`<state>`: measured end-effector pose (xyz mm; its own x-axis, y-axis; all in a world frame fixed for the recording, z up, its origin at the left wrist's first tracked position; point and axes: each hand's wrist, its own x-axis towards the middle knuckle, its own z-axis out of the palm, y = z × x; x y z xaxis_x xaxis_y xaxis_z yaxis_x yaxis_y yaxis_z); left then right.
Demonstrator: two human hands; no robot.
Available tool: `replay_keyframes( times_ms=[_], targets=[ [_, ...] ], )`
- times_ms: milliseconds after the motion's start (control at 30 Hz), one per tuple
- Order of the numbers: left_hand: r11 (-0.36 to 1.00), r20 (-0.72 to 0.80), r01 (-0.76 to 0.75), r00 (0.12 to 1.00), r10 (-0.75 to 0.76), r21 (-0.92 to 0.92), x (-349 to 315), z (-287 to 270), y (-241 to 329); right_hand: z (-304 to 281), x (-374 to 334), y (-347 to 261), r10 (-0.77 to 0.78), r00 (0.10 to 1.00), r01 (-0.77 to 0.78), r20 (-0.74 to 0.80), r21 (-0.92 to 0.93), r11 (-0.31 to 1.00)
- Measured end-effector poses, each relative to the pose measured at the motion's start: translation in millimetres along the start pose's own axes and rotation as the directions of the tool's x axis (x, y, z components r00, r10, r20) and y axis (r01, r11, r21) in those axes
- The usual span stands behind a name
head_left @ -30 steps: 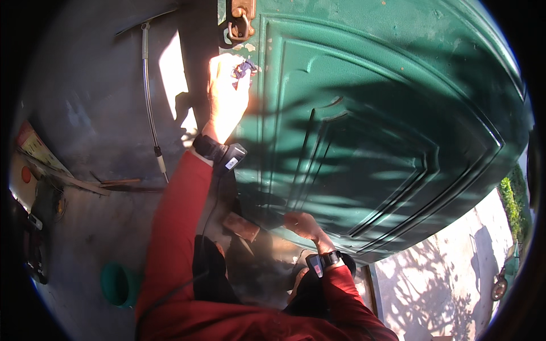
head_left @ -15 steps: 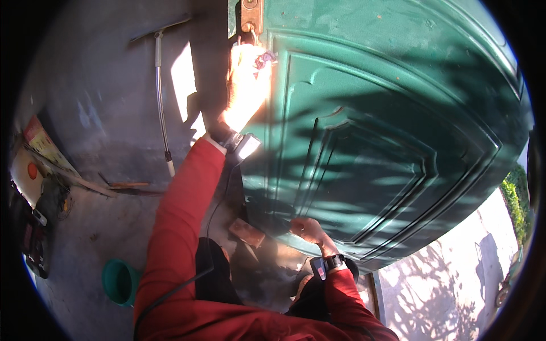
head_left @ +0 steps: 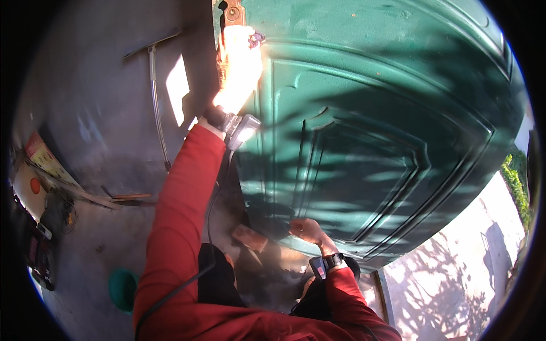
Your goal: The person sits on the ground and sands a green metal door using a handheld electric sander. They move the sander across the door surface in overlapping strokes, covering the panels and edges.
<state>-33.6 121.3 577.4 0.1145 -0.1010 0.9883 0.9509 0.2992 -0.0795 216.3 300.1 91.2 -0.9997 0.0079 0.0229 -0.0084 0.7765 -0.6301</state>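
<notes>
A green panelled door [head_left: 364, 165] fills the middle and right of the view. At its upper left edge my left hand [head_left: 240, 65], bleached by sunlight, is closed on a crumpled purple cloth [head_left: 257, 40]. That hand covers the handle area just below the brown metal lock plate [head_left: 233, 12]; the fingers' exact hold on the handle is hidden. Low down, beside the door's bottom part, my right hand [head_left: 307, 230] is curled closed near my knee. What its fingers hold, if anything, cannot be seen.
A long-handled squeegee [head_left: 153, 85] leans on the grey wall at left. A green bucket [head_left: 123, 290] stands on the floor by my left arm. Beneath the door's lower corner lies a reddish brick [head_left: 250, 238]. A cable [head_left: 207, 227] runs along my left sleeve. Sunlit paving [head_left: 438, 273] stretches outside.
My left hand has moved up against the lock plate with the purple cloth, covering the handle that showed before. The view has shifted slightly. My right hand stays in place.
</notes>
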Motion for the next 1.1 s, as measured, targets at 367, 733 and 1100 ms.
replay_keyframes(
  times_ms=[367,733,1100],
  targets=[
    [0.969,0.214,-0.198,0.950,0.227,-0.149,-34.8,7.7,57.8,1.8,-1.2,-0.9,0.010,1.000,-0.010,0.015,-0.001,1.000],
    [0.994,0.180,-0.037,0.982,0.056,-0.104,-78.5,1.5,46.1,-7.1,0.4,-10.6,0.032,0.997,-0.017,0.076,-0.191,0.981],
    [0.974,0.347,0.185,0.929,-0.130,-0.132,-187.1,-37.5,75.9,-0.7,-7.4,-1.2,0.071,0.997,-0.068,0.024,-0.110,0.992]
  ],
)
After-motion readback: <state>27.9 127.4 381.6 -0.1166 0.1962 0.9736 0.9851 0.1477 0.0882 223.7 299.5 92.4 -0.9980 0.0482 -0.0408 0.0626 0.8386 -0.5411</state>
